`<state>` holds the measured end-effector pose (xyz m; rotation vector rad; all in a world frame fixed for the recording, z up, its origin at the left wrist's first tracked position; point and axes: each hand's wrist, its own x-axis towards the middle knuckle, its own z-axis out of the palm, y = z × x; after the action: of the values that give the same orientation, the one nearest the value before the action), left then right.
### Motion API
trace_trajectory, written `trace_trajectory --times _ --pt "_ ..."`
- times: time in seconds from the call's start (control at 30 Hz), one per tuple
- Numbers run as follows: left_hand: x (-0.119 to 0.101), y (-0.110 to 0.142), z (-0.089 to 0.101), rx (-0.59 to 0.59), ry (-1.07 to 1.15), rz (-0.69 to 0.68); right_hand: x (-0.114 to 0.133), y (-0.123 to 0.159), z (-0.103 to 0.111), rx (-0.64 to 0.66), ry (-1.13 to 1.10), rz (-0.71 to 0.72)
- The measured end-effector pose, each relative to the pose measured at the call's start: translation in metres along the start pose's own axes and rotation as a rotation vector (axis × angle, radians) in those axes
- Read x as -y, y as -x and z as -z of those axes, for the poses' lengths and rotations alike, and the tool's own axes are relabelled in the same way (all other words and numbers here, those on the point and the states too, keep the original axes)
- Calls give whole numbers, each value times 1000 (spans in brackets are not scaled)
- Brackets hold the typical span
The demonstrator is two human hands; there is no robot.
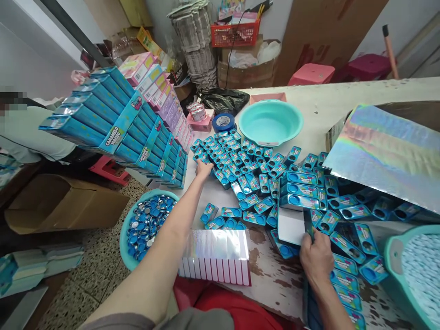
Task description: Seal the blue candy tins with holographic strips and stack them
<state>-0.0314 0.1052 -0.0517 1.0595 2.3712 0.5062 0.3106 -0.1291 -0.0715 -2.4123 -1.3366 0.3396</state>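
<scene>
My left hand [204, 169] reaches to the left edge of a spread of small blue boxes [235, 158], each with a round window or blue disc. Its thumb and fingers are closed around one of these boxes; the fingertips are partly hidden. My right hand [316, 256] grips the side wall of an open display box [292, 227] with a white inside. Several small blue boxes [299, 189] lie in a stack at its far end. More small boxes surround it on the table.
Packed blue display boxes [127, 123] stand stacked at left. A basin of blue and silver discs [147, 224] sits below them. A turquoise basin [271, 121] stands at the back, another basin [395, 261] at right. Shiny holographic sheet [385, 151] covers boxes; a holographic-topped tray [216, 247] lies in front.
</scene>
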Motion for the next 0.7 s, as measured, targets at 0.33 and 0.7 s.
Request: trace_trajectory --times 0.33,0.7 --pt "23 58 6 108 -112 -45 3 0 1 11 -20 -3" --pt "-20 64 -30 218 -202 -49 3 0 1 0 -38 62"
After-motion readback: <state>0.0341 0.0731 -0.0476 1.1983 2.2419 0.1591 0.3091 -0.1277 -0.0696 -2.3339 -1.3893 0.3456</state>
